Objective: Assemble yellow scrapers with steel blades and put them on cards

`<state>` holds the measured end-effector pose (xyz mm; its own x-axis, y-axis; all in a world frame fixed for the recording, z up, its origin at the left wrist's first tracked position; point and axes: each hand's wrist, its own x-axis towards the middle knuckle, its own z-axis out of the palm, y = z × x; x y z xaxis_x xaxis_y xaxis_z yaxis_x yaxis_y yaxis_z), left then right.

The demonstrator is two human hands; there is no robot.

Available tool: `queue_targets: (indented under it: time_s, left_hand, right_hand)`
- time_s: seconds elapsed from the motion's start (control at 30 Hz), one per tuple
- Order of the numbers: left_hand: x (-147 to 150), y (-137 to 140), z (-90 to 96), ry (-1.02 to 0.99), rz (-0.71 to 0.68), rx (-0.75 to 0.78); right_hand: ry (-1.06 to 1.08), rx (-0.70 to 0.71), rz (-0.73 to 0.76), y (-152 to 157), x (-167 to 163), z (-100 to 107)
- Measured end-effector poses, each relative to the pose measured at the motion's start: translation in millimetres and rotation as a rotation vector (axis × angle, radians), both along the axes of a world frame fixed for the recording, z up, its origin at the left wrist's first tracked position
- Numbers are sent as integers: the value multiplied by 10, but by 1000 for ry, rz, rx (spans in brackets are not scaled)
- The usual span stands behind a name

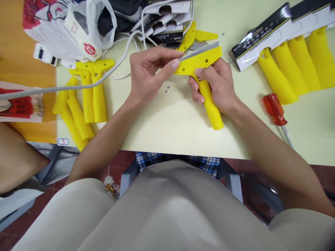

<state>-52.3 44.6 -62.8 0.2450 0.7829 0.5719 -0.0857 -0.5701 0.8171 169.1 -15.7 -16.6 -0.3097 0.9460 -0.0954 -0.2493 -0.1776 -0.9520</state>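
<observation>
Both hands are raised over the table around a yellow scraper [211, 108] with a wide head and a thick handle. My right hand [221, 83] is closed on it where the handle meets the head, thumb on the face. A grey metal blade [201, 51] lies along the head's far edge. My left hand [149, 71] pinches the blade and the head's left corner between thumb and fingers. Two dark holes or screws show on the head. Beneath the hands, small nuts or screws [167, 89] lie on the tabletop.
Yellow scraper handles [99, 94] are piled at left, crossed by a grey cable [104, 78]. Boxed scrapers [280, 76] and a red-handled screwdriver [274, 108] lie at right. At the back are a plastic bag [60, 33], stacked cartons [167, 36] and more yellow parts [190, 36]. Another person's arm [19, 157] is at left.
</observation>
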Motion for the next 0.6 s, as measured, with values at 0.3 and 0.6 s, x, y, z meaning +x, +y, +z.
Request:
queue_targets:
  time_s: [0.3,0.6]
  left_hand:
    - [-16,88,-48,31,-14,-10]
    - [-8,-9,81,92,-33,-36]
  right_hand:
    - [13,20,26,-17,6,-1]
    - [18,86,41,-35,-29,16]
